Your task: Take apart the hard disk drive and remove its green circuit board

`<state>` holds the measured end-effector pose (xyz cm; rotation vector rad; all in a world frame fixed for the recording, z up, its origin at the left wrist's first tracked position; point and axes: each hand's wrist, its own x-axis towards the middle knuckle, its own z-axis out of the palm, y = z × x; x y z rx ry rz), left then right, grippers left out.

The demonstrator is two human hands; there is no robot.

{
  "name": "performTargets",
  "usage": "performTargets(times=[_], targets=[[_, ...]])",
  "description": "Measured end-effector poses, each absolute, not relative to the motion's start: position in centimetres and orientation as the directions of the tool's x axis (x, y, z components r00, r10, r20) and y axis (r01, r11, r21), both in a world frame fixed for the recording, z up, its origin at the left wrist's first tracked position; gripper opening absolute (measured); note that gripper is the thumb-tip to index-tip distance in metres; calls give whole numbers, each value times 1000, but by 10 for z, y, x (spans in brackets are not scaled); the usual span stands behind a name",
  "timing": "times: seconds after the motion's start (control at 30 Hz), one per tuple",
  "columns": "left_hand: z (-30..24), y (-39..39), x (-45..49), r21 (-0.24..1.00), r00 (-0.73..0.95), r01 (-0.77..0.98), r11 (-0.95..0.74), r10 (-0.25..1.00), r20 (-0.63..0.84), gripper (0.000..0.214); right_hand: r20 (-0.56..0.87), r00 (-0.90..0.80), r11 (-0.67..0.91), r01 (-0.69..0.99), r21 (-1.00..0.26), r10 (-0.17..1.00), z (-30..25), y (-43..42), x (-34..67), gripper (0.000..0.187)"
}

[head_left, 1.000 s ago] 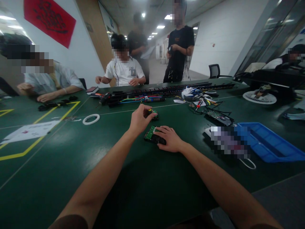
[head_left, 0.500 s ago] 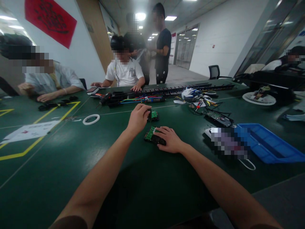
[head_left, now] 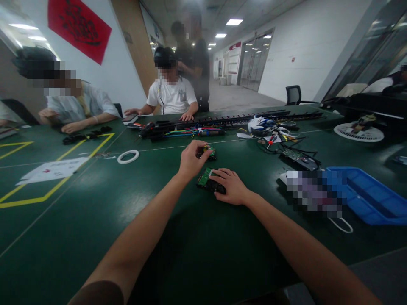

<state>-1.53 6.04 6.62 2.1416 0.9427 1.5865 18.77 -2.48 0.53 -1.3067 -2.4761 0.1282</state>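
A hard drive (head_left: 205, 180) with a green circuit board and black body lies flat on the green table (head_left: 190, 237). Across its right side rests my right hand (head_left: 231, 186), fingers over the top and thumb at the near edge, holding it down. My left hand (head_left: 192, 159) is just above and beyond that drive, closed in a pinch on a small black-and-yellow tool (head_left: 206, 148); most of the tool is hidden by the fingers. Partly behind this hand sits a second green-boarded drive (head_left: 212, 155).
A roll of white tape (head_left: 128, 156) and paper (head_left: 52, 170) lie left. At right are a blue tray (head_left: 375, 207), a blurred-out item (head_left: 313, 195) and an opened device with a circuit board (head_left: 300, 159). Cables, gloves (head_left: 261, 124) and black rails stretch across the back; people sit opposite.
The view has shifted slightly left. My left hand has tilted, showing the yellow part of the tool at its fingertips. My right hand stays on the hard drive.
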Motion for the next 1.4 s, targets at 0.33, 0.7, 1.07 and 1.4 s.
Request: performTargets(times=[0.33, 0.7, 1.07, 1.4], targets=[[75, 63, -21, 504, 182, 470, -724, 639, 748, 19, 258, -520, 575, 786, -228, 814, 5, -25, 188, 70], [78, 61, -23, 497, 200, 468, -731, 635, 746, 21, 254, -522, 575, 783, -236, 814, 3, -24, 189, 70], [80, 64, -25, 548, 294, 432, -716, 686, 665, 21, 246, -522, 572, 786, -233, 817, 5, -25, 189, 70], [92, 61, -31, 423, 301, 506, -752, 613, 730, 13, 247, -523, 574, 784, -237, 816, 4, -25, 191, 69]])
